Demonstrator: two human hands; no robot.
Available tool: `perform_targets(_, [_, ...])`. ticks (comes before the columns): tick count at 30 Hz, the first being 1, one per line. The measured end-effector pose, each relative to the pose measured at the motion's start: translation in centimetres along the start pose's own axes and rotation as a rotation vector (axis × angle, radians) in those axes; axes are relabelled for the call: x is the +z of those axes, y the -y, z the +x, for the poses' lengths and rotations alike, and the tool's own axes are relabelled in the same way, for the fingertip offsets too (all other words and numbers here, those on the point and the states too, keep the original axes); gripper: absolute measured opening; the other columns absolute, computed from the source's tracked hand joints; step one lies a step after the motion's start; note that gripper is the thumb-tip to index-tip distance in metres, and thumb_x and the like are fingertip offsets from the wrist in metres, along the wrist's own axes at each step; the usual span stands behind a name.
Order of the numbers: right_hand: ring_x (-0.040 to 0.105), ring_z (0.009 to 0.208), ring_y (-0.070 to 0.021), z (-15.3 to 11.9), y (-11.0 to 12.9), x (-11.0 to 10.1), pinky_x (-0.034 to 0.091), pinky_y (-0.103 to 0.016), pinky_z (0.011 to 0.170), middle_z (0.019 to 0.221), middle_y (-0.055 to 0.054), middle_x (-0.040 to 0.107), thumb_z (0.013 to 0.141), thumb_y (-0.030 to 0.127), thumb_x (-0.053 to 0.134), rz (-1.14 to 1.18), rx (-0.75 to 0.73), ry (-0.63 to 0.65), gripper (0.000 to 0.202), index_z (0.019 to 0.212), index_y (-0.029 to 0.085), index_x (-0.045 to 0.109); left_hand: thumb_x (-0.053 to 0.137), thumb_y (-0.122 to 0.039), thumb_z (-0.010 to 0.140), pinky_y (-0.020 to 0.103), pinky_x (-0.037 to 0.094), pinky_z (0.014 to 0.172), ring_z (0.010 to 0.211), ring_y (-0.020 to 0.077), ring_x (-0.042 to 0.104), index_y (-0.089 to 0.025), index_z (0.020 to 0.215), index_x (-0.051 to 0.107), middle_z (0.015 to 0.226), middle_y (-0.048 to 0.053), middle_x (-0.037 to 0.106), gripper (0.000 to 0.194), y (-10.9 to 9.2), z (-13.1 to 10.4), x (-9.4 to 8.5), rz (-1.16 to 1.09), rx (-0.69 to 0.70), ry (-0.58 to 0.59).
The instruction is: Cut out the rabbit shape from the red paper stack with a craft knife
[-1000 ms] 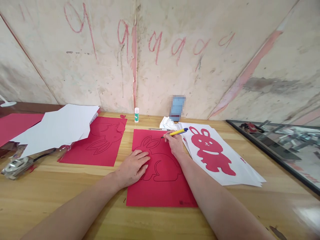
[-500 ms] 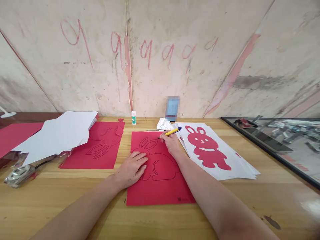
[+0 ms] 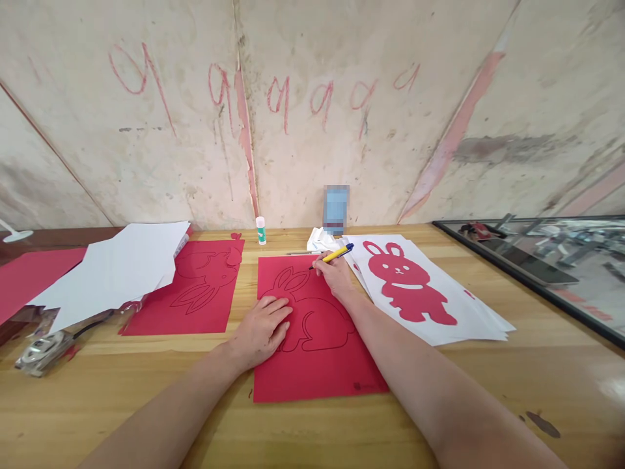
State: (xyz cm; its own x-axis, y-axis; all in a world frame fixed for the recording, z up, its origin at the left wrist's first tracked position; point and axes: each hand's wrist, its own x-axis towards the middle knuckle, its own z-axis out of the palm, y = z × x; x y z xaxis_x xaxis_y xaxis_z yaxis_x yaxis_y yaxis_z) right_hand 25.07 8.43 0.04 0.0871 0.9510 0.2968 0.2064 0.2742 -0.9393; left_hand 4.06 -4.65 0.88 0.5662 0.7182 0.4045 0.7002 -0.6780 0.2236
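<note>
A red paper sheet [image 3: 322, 371] lies in front of me on the wooden table [image 3: 146, 365], with a rabbit outline drawn on it. My left hand [image 3: 261, 329] rests flat on the sheet's left side, pressing it down. My right hand [image 3: 334, 275] grips a yellow and blue pen [image 3: 336, 254] whose tip touches the sheet near the rabbit's ear. To the right, a red cut-out rabbit [image 3: 407, 283] lies on a stack of white paper [image 3: 469, 319].
A second red sheet with a drawn rabbit [image 3: 195, 290] lies to the left, partly under white sheets [image 3: 117, 264]. A glue stick [image 3: 261, 230] and a blurred blue object [image 3: 336, 208] stand by the wall. A tape dispenser [image 3: 41, 348] sits far left, a dark-framed glass panel [image 3: 551, 267] at right.
The pen tip has shifted slightly left along the rabbit's ear. My left hand stays pressed on the sheet. The view has drifted a little.
</note>
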Motion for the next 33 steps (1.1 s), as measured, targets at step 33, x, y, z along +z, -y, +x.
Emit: perform_targets(33, [0.039, 0.045, -0.0095, -0.5, 0.9, 0.0, 0.024, -0.026, 0.047, 0.043, 0.004, 0.049, 0.058, 0.030, 0.071, 0.216, 0.145, -0.044, 0.021, 0.062, 0.020, 0.052, 0.047, -0.020, 0.091, 0.043, 0.047, 0.089, 0.107, 0.0267, 0.051, -0.017, 0.109, 0.060, 0.117, 0.010, 0.062, 0.023, -0.1, 0.5, -0.1, 0.003, -0.031, 0.041])
